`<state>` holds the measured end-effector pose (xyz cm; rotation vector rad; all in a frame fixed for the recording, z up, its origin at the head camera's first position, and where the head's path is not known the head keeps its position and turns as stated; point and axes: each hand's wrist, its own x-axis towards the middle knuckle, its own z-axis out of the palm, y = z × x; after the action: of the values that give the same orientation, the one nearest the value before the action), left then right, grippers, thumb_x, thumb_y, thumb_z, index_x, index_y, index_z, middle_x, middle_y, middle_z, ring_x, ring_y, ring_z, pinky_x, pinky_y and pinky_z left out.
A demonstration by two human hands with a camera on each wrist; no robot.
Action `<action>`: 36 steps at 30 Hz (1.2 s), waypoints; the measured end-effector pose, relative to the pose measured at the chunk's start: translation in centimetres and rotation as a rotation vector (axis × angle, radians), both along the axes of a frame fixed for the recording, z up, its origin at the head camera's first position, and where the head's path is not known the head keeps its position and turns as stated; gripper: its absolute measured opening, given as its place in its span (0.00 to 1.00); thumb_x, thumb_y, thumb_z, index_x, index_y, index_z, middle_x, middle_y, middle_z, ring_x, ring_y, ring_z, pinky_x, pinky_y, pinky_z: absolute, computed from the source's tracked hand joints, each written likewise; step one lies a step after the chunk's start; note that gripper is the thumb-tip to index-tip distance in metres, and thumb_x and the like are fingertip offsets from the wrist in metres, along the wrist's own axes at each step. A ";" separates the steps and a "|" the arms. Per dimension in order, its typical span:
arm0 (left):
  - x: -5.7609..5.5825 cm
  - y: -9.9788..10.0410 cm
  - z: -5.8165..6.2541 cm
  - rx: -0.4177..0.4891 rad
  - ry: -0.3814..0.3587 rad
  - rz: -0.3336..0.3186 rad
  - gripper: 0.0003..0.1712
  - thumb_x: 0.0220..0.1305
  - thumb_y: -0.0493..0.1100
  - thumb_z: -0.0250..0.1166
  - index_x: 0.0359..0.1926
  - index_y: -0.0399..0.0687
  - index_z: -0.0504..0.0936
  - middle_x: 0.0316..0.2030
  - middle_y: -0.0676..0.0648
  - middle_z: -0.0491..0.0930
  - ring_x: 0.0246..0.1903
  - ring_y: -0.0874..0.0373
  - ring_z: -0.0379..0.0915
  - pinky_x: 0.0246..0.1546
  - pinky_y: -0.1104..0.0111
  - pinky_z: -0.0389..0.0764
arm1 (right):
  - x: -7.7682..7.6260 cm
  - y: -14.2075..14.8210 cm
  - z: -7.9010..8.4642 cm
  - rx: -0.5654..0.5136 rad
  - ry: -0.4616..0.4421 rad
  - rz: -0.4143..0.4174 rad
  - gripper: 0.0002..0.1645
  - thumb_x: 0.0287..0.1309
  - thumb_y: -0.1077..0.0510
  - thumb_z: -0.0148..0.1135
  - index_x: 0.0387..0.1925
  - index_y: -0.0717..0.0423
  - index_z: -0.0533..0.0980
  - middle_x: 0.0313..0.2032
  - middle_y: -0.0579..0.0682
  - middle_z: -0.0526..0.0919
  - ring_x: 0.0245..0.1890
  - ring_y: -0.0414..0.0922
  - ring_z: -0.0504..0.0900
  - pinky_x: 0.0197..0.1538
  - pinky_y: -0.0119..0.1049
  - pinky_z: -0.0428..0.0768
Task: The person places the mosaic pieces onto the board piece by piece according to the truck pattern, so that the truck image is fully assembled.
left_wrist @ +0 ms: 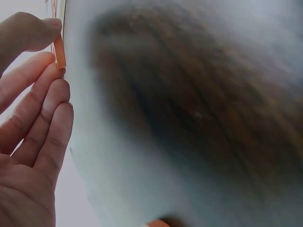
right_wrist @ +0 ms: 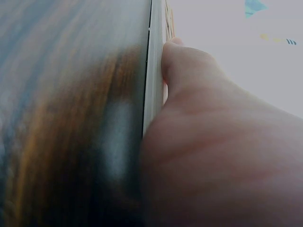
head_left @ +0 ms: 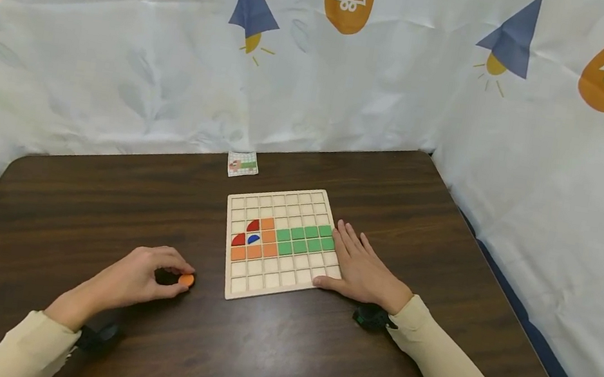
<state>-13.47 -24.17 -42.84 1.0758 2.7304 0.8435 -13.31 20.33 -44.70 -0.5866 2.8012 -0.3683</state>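
In the head view my left hand (head_left: 145, 276) pinches a small orange tile (head_left: 186, 279) just above or on the table, left of the grid board. The left wrist view has this orange tile (left_wrist: 59, 53) between thumb and fingertips. A wooden grid board (head_left: 271, 278) lies flat, bearing green squares (head_left: 305, 239), orange squares (head_left: 254, 251), red quarter-round pieces (head_left: 238, 239) and a blue rounded piece (head_left: 253, 239). Along its right edge rests my right hand (head_left: 365, 273), fingers extended and thumb at the near right corner. The right wrist view shows that thumb (right_wrist: 182, 66) against the board's edge (right_wrist: 154, 71).
A small pattern card (head_left: 242, 164) lies at the table's back edge, by a white printed curtain (head_left: 179, 66). The dark wooden table (head_left: 266, 352) surrounds the board. An orange object (left_wrist: 157, 223) peeks in at the bottom of the left wrist view.
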 end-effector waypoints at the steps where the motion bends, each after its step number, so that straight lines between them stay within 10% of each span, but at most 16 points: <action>1: -0.1 0.1 -0.1 -0.004 -0.007 0.001 0.13 0.58 0.41 0.78 0.44 0.58 0.90 0.41 0.63 0.86 0.38 0.71 0.80 0.36 0.72 0.83 | 0.0 0.0 0.0 0.003 -0.002 0.001 0.68 0.64 0.19 0.49 0.83 0.59 0.38 0.84 0.59 0.34 0.85 0.56 0.35 0.84 0.61 0.43; 36: -4.5 7.4 0.5 0.048 0.004 -0.073 0.13 0.56 0.39 0.79 0.44 0.51 0.91 0.40 0.56 0.87 0.35 0.66 0.80 0.36 0.71 0.84 | -0.2 0.0 -0.1 0.013 -0.002 -0.004 0.69 0.62 0.16 0.47 0.83 0.56 0.36 0.84 0.57 0.33 0.85 0.54 0.33 0.84 0.59 0.43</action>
<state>-17.99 -16.79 -42.38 1.1787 2.6691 0.9013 -13.56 20.37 -44.84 -0.5782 2.8008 -0.3515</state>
